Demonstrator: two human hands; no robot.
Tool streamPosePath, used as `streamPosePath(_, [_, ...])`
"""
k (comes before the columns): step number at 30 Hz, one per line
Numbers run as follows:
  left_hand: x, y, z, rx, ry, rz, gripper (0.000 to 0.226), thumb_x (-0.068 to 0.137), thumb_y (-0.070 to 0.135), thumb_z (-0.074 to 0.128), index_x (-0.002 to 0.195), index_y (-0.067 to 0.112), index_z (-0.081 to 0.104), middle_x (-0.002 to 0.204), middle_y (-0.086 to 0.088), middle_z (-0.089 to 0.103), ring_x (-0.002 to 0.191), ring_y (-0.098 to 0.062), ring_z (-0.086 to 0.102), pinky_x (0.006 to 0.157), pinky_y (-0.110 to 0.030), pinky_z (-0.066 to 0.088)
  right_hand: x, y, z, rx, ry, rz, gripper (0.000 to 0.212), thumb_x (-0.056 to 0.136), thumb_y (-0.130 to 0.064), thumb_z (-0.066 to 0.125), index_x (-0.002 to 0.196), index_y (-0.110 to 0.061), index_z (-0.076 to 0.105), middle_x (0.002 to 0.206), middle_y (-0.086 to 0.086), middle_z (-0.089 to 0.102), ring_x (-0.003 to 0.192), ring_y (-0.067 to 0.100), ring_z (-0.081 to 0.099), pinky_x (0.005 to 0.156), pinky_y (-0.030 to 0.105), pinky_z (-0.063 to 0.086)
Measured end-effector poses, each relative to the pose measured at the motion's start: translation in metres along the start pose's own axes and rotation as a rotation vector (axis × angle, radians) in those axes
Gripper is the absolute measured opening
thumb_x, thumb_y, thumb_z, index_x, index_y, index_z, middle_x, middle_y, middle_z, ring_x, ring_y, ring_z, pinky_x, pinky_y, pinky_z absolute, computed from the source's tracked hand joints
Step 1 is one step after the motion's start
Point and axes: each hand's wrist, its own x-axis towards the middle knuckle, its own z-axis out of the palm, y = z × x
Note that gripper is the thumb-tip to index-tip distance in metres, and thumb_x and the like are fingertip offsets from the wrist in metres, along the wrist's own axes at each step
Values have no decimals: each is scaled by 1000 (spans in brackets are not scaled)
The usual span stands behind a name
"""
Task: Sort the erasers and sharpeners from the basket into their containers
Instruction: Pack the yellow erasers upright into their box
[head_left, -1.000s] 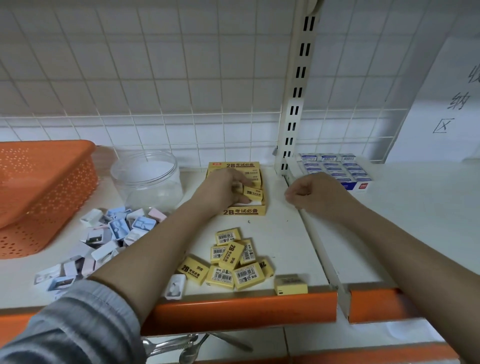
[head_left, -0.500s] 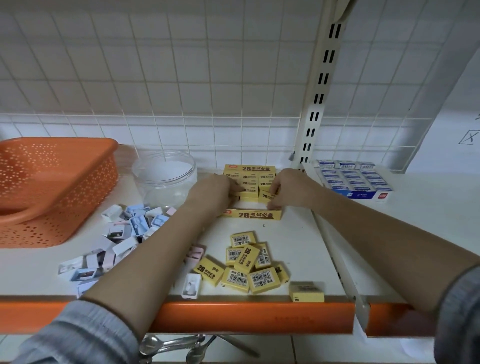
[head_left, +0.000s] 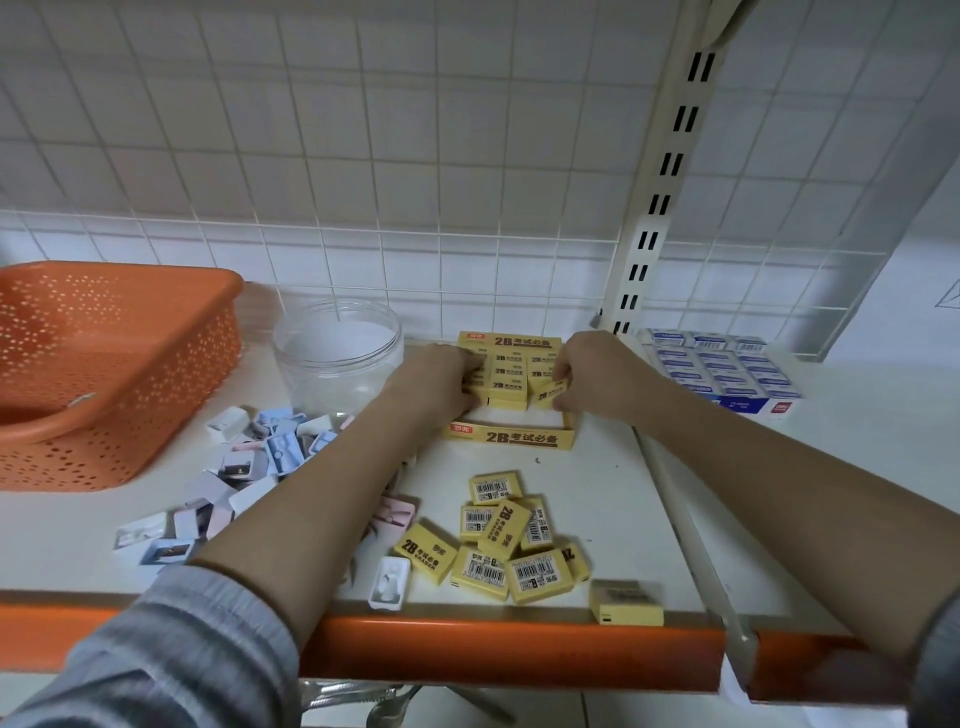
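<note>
A yellow eraser box (head_left: 511, 437) stands open at the back of the shelf, with yellow erasers packed in rows inside. My left hand (head_left: 435, 384) rests at the box's left side, fingers curled onto the packed erasers. My right hand (head_left: 592, 375) pinches one yellow eraser (head_left: 549, 391) at the box's right side. A loose heap of yellow erasers (head_left: 503, 540) lies near the front edge. Pastel sharpeners (head_left: 244, 467) are scattered to the left, under my left forearm. The clear plastic jar (head_left: 337, 353) stands beside the box.
An orange perforated basket (head_left: 104, 374) sits tilted at the far left. A blue-and-white box of erasers (head_left: 727, 371) lies on the neighbouring shelf to the right. One yellow eraser (head_left: 626, 603) sits at the orange front lip (head_left: 509, 654). A wire grid backs the shelf.
My right hand moved left from beside the box into its right side and now pinches an eraser there. My left hand stayed at the box. The camera shifted slightly.
</note>
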Motion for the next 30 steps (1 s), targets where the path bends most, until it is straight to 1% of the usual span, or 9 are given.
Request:
streamPosePath(5, [-3, 5, -6, 2, -81, -33, 50, 85, 33, 64, 132, 23, 50, 134, 3, 51, 119, -20, 50, 99, -35, 43, -2, 1, 6, 46, 62, 35, 37, 77, -19, 76, 111, -13, 65, 106, 4, 63, 95, 18, 59, 81, 28, 48])
streamPosePath(7, [-7, 6, -10, -5, -58, -66, 45, 87, 31, 60, 130, 22, 52, 134, 2, 51, 120, -21, 49, 99, -36, 42, -6, 4, 10, 94, 114, 56, 32, 77, -23, 75, 106, -18, 65, 104, 2, 64, 92, 17, 60, 80, 31, 50])
streamPosePath(10, [-23, 10, -18, -36, -29, -108, 40, 90, 28, 56, 130, 20, 53, 134, -1, 51, 122, -23, 48, 98, -35, 41, -13, 5, 15, 86, 166, 41, 23, 82, -27, 71, 102, -19, 65, 100, 0, 65, 90, 16, 60, 75, 30, 50])
streamPosePath(15, [-54, 17, -20, -107, 10, -106, 33, 94, 30, 51, 125, 24, 58, 128, 1, 55, 106, -21, 57, 84, -28, 43, -22, 6, 20, -46, 227, -8, 23, 89, -37, 60, 102, -19, 66, 97, -1, 66, 91, 18, 59, 68, 28, 46])
streamPosePath(20, [-73, 17, -13, -172, 105, -76, 36, 92, 28, 53, 127, 26, 57, 131, 3, 54, 119, -16, 50, 99, -29, 40, -23, 7, 24, -113, 212, -44, 25, 92, -39, 54, 93, -18, 67, 84, -3, 61, 84, 18, 60, 67, 30, 50])
streamPosePath(22, [-79, 18, -13, -174, 133, -67, 36, 92, 29, 53, 128, 25, 56, 133, 4, 52, 121, -15, 49, 100, -28, 38, -20, 4, 22, -148, 179, -56, 24, 93, -35, 53, 89, -15, 65, 78, -3, 54, 77, 17, 57, 65, 30, 48])
streamPosePath(24, [-86, 18, -15, -169, 173, -67, 35, 93, 30, 52, 128, 25, 57, 134, 5, 52, 121, -14, 48, 98, -26, 37, -16, 1, 22, -167, 174, -56, 21, 92, -32, 55, 85, -14, 64, 78, -2, 56, 74, 17, 56, 62, 28, 46])
streamPosePath(28, [-102, 14, -14, -192, 243, -92, 32, 93, 28, 52, 125, 24, 59, 130, 5, 54, 118, -13, 49, 95, -26, 38, -13, 3, 21, -22, 158, 14, 15, 85, -31, 65, 78, -19, 67, 76, -5, 62, 71, 13, 60, 56, 24, 44])
streamPosePath(30, [-109, 14, -13, -199, 257, -115, 32, 94, 27, 52, 125, 23, 59, 130, 4, 55, 118, -13, 50, 94, -24, 37, -11, 4, 19, 115, 137, 19, 15, 79, -34, 72, 86, -21, 69, 87, -7, 64, 78, 10, 60, 62, 26, 47])
